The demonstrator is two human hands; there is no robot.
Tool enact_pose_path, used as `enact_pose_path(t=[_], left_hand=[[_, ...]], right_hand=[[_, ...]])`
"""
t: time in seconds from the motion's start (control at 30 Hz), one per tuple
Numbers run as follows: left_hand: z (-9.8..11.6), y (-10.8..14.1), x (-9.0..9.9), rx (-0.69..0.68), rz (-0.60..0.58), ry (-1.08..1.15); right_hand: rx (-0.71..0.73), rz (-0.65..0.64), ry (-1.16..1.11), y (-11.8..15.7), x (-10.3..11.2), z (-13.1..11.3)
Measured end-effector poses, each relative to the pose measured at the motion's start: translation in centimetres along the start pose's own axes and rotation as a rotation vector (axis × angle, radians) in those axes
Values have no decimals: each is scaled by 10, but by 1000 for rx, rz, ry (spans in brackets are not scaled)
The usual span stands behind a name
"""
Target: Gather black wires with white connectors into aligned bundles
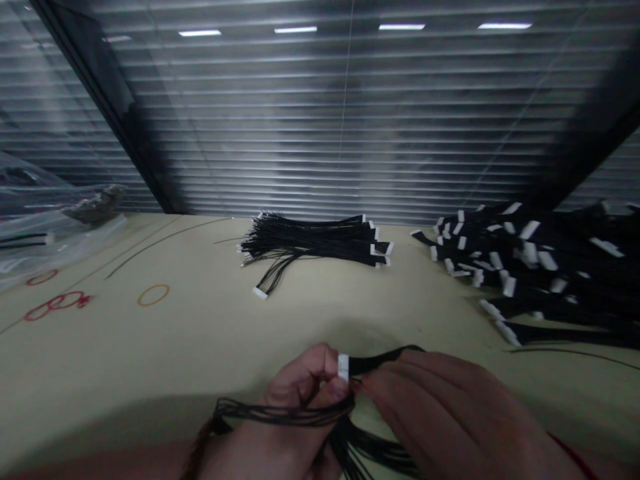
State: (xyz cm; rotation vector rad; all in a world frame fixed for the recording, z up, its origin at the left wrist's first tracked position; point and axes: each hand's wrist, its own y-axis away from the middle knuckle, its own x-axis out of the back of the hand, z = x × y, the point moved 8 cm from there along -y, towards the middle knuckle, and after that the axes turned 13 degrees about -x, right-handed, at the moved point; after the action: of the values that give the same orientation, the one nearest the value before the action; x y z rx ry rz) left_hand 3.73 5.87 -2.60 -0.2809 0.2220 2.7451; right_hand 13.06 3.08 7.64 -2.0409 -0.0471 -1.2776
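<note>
A black wire harness [370, 363] with a white connector [343, 368] at its end is held between my hands near the front of the table. My left hand [300, 400] is closed, thumb and fingers pinching the white connector. More black wires [285, 413] loop over the left hand and hang below it. My right hand [450, 400] is closed over the black wires just right of the connector; its fingertips are partly hidden.
A stack of black harnesses [315, 240] with white connectors lies at the back middle. A larger pile of harnesses [550, 267] spreads at the right. Red rubber bands [55, 305], a yellow rubber band [153, 295] and a clear plastic bag [65, 220] lie at the left. Window blinds [320, 120] stand behind the table.
</note>
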Motion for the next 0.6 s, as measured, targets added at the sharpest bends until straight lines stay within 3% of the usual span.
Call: enact_pose_path(t=[0.3,0.43,0.6], left_hand=[[-3,-5,4,-13,54,-49],[-1,-9,8,-71,69,-54],[5,-10,9,-116,41,-124]], right_hand=[[45,-53,87,-1,-5,0],[22,-4,113,-4,1,-1],[-120,-239,-153,10,-26,5]])
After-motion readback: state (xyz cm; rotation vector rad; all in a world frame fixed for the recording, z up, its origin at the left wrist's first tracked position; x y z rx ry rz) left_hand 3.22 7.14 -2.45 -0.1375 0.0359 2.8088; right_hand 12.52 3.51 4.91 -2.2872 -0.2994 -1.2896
